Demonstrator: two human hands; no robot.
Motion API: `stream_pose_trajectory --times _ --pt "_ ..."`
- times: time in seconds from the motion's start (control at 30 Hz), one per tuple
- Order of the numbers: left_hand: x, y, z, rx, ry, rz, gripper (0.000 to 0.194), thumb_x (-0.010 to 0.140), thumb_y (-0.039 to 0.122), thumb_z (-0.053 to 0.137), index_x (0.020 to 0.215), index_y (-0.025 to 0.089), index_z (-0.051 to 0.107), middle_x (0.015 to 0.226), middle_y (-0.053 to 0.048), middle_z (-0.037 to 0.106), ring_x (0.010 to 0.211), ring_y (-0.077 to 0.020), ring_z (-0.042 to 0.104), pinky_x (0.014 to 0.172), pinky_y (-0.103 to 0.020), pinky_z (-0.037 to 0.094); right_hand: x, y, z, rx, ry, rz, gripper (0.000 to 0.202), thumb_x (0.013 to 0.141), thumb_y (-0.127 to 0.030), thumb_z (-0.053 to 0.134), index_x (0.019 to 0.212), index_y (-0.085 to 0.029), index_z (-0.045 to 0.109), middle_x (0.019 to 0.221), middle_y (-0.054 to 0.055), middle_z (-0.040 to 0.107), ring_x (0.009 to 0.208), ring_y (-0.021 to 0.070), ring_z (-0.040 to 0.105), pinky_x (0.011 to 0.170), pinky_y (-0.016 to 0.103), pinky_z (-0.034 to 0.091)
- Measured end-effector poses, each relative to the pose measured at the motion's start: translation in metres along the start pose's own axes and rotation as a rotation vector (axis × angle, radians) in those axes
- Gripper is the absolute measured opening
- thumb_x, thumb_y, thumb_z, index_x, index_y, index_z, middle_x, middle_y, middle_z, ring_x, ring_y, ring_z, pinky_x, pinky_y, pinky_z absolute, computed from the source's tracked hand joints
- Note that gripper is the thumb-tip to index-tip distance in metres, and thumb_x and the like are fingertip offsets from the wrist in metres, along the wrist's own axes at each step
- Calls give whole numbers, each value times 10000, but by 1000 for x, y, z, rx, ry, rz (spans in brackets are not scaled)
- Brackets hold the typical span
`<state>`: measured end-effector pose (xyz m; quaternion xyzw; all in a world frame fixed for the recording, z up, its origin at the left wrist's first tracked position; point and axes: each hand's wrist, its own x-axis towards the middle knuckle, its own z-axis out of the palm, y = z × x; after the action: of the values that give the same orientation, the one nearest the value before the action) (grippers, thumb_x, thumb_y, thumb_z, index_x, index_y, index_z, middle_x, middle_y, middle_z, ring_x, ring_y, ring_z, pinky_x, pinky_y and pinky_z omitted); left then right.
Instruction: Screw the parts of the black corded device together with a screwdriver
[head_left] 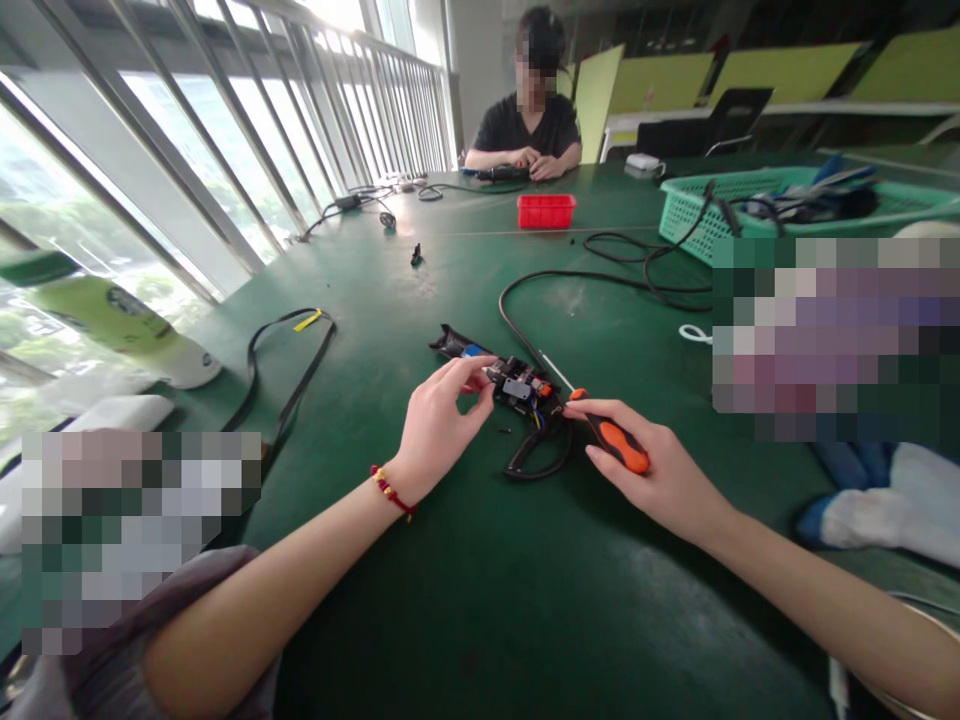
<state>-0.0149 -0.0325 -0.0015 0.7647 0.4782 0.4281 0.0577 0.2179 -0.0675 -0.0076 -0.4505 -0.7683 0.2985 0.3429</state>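
Note:
An opened black corded tool [517, 386] lies on the green table, its inner parts and coloured wires exposed. My left hand [442, 415] pinches the middle of it between thumb and fingers. In my right hand [660, 470] is a screwdriver [624, 447] with an orange and black handle, its shaft aimed up and left. The index fingertip of that hand reaches the wire end of the tool; whether it touches a wire cannot be told. A loop of black cord [536, 472] sits just below the tool.
A small red bin [546, 212] stands farther back, with a green basket [686, 222] of parts at right. A small black piece [417, 255] and a black strap [300, 385] lie leftward. Gloves [862, 518] rest at right. A person [525, 135] works across the table.

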Motion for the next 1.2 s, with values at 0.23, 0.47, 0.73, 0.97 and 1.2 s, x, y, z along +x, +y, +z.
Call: stream_pose_trajectory --times 0.23,0.47,0.73,0.97,1.2 --pt "1 -4 3 -3 28 55 111 828 202 563 877 187 662 871 -18 695 794 -132 644 747 -257 522 1 -4 -2 -36 -59 -38 371 802 -179 509 1167 -239 546 1156 40 629 1028 178 613 919 320 468" --pt "2 -6 3 17 -38 122 134 856 201 538 907 190 661 915 -23 697 870 -135 637 795 -267 511 0 -5 -2 -44 -53 -48 385 796 -170 499 1170 -251 546 1152 41 633 1026 192 615 917 349 474" --pt "2 -8 3 103 -26 218 133 873 208 518 897 170 643 904 -37 689 869 -134 628 791 -253 504 1 -6 -2 -61 -53 -53 366 799 -169 504 1157 -236 547 1131 46 638 1008 183 619 900 333 480" --pt "2 -10 3 162 -29 269 156 879 203 501 901 156 649 906 -44 688 857 -126 622 782 -243 500 1 -4 -1 -65 -65 -55 365 808 -177 503 1167 -235 539 1142 48 631 1010 185 618 904 343 476" --pt "8 7 -8 418 -229 131 254 834 240 501 1000 214 692 934 -22 698 847 -159 644 635 -228 482 0 -4 -1 -65 -56 -61 365 800 -182 505 1156 -246 549 1129 45 638 993 187 626 901 349 483"
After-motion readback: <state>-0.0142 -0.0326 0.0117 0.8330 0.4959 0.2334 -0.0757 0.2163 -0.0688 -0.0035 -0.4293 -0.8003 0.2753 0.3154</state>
